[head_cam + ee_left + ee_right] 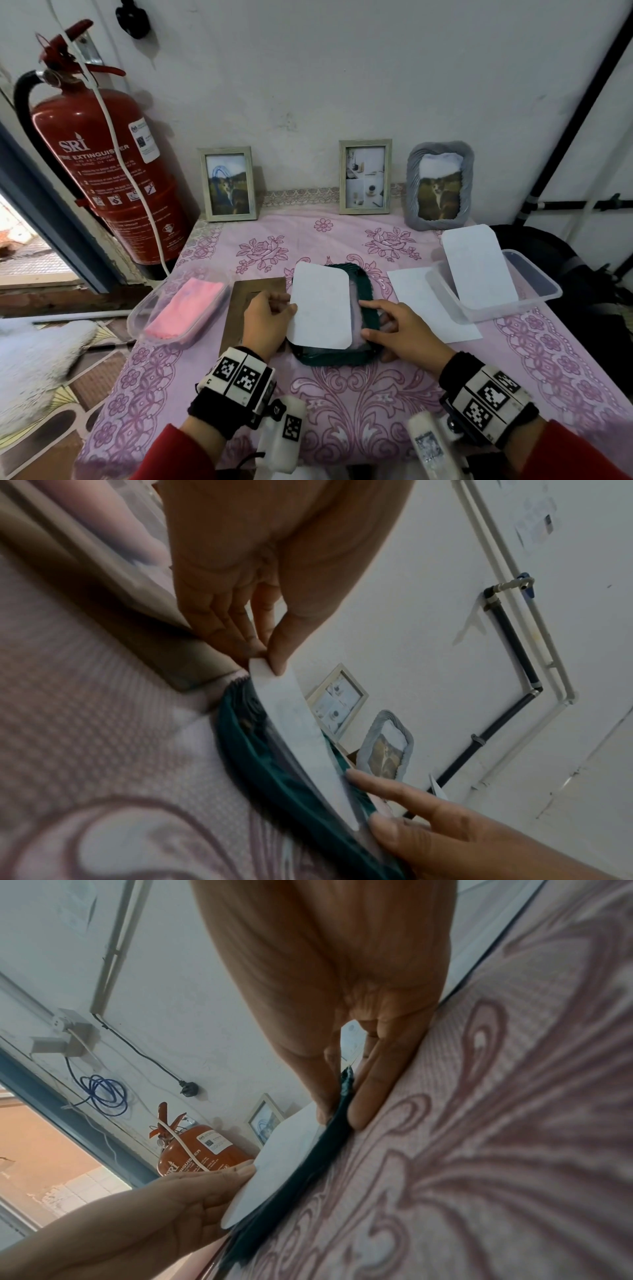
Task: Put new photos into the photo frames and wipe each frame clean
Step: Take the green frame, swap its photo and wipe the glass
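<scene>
Now our left hand [269,317] pinches the photo [320,305], our right hand [407,332] the green frame [329,359]. Wiping (cloth [186,306] untouched) remains.

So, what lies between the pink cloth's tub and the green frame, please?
A brown frame lies flat there, partly under the left hand, seen in the head view.

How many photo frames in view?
5. Three stand at the back: left frame, middle frame, grey ruffled frame. The green frame lies flat under the white card; a brown frame lies flat left of it.
</scene>
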